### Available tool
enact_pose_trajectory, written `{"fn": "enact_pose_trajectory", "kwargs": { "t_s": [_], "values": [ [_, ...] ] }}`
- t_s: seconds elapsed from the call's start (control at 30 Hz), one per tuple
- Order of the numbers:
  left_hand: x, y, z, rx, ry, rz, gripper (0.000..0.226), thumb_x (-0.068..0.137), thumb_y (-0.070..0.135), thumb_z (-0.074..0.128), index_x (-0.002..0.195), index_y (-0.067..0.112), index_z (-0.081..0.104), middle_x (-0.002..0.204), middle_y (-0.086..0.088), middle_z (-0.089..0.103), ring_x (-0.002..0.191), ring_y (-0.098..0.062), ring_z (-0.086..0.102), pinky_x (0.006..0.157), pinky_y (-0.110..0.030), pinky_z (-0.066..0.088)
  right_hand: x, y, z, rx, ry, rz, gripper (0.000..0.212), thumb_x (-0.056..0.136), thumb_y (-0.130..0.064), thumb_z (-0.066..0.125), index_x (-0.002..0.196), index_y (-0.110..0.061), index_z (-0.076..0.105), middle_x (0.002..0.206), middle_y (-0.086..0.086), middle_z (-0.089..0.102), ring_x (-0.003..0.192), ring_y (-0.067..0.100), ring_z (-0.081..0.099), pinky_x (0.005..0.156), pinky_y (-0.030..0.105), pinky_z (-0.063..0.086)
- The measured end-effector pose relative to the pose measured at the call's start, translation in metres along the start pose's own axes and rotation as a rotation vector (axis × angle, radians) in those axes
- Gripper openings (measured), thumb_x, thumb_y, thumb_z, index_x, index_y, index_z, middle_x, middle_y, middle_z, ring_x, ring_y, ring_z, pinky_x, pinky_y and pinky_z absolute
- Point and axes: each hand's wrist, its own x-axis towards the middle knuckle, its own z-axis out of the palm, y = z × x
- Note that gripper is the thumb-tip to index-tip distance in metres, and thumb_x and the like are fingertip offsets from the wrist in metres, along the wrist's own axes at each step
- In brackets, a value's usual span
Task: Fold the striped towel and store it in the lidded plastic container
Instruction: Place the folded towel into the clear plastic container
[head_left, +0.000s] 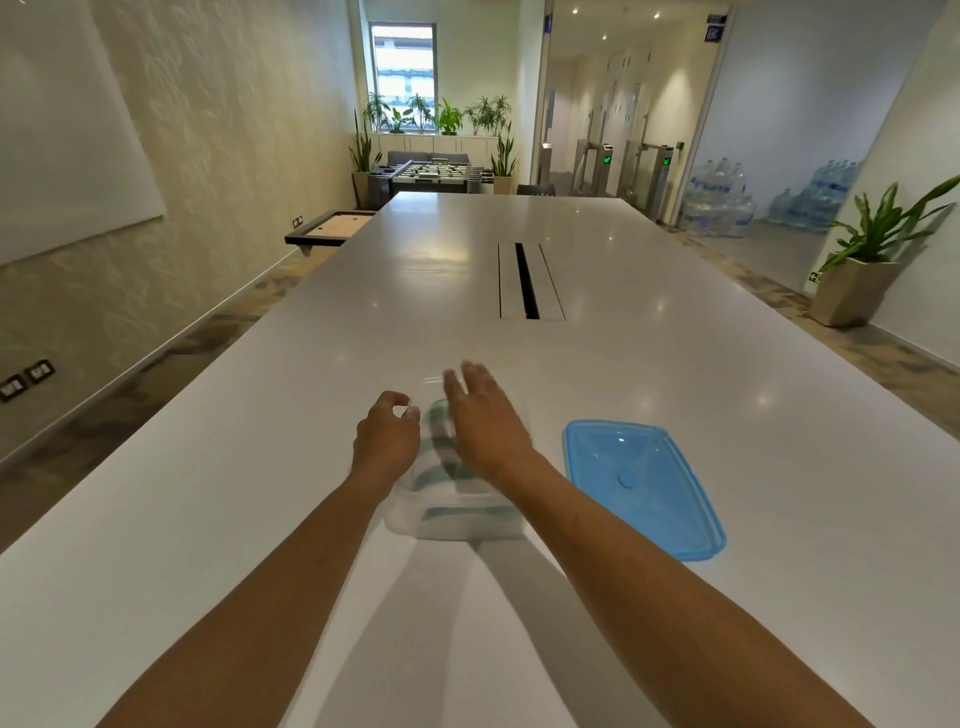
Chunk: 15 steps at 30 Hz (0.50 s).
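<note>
A clear plastic container (415, 519) stands on the white table (208, 519) in front of me. Inside it lies the folded towel (441, 447), white with green stripes. My left hand (387, 439) is at the container's left rim, with fingers curled against the thumb; whether it grips the rim I cannot tell. My right hand (485, 421) hovers over the towel and the container's far side, fingers spread and holding nothing. The blue lid (641, 483) lies flat on the table to the right of the container, apart from it.
A cable slot (527, 280) is set into the table further away. Beyond the far end stand a foosball table (431, 174) and potted plants. Another potted plant (857, 275) and water bottles (719, 200) stand on the floor to the right.
</note>
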Motion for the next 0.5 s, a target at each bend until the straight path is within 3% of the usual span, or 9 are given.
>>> {"fn": "enact_pose_trajectory", "kwargs": {
  "t_s": [0.1,0.17,0.2,0.27,0.33,0.43,0.5],
  "values": [
    [0.003,-0.002,0.003,0.027,0.014,0.020,0.026,0.096,0.031,0.047,0.119,0.023,0.055,0.101,-0.002,0.056,0.089,-0.027,0.056,0.080,-0.037,0.048,-0.004,0.000,0.003,0.129,-0.188,-0.146,0.070,0.086,-0.012,0.070,0.147,-0.012,0.035,0.147,0.014,0.046,0.130,0.031,0.048,0.111,0.042,0.039],
    [0.005,-0.004,0.004,0.051,0.021,0.032,0.025,0.096,0.031,0.048,0.118,0.022,0.056,0.100,-0.002,0.056,0.088,-0.026,0.054,0.080,-0.036,0.046,-0.006,0.005,0.008,0.096,-0.296,-0.104,0.050,0.092,-0.015,0.061,0.139,-0.009,0.042,0.135,0.017,0.055,0.117,0.033,0.055,0.105,0.047,0.045],
    [0.005,-0.005,0.004,0.065,0.023,0.037,0.025,0.096,0.032,0.048,0.118,0.022,0.056,0.099,-0.001,0.055,0.088,-0.026,0.054,0.080,-0.036,0.045,-0.005,0.009,0.011,0.036,-0.330,-0.058,0.053,0.094,-0.020,0.058,0.141,-0.009,0.038,0.142,0.019,0.048,0.126,0.036,0.048,0.109,0.054,0.039],
    [0.006,-0.005,0.005,0.083,0.028,0.043,0.025,0.097,0.032,0.047,0.117,0.022,0.055,0.099,-0.002,0.056,0.087,-0.026,0.053,0.078,-0.035,0.043,-0.002,0.014,0.016,-0.070,-0.443,0.044,0.079,0.093,-0.033,0.057,0.154,-0.015,0.011,0.162,0.019,0.014,0.148,0.041,0.013,0.117,0.064,0.013],
    [0.007,-0.006,0.005,0.094,0.029,0.045,0.025,0.097,0.032,0.047,0.118,0.023,0.055,0.100,-0.002,0.056,0.087,-0.026,0.053,0.078,-0.035,0.043,0.002,0.016,0.020,-0.070,-0.531,0.115,0.094,0.091,-0.041,0.056,0.155,-0.020,-0.010,0.163,0.020,-0.013,0.149,0.041,-0.010,0.118,0.062,-0.001],
    [0.007,-0.007,0.006,0.094,0.034,0.041,0.025,0.096,0.033,0.047,0.118,0.023,0.055,0.099,-0.002,0.055,0.088,-0.026,0.053,0.078,-0.036,0.043,0.005,0.017,0.023,-0.057,-0.619,0.187,0.097,0.089,-0.048,0.053,0.152,-0.030,-0.018,0.161,0.017,-0.022,0.148,0.038,-0.017,0.119,0.058,-0.005],
    [0.007,-0.007,0.006,0.098,0.033,0.043,0.025,0.096,0.033,0.047,0.117,0.023,0.055,0.097,-0.001,0.054,0.087,-0.026,0.053,0.077,-0.035,0.041,0.005,0.015,0.021,-0.052,-0.626,0.199,0.093,0.089,-0.047,0.053,0.153,-0.034,-0.013,0.163,0.016,-0.016,0.150,0.038,-0.012,0.119,0.058,-0.002]
  ]
}}
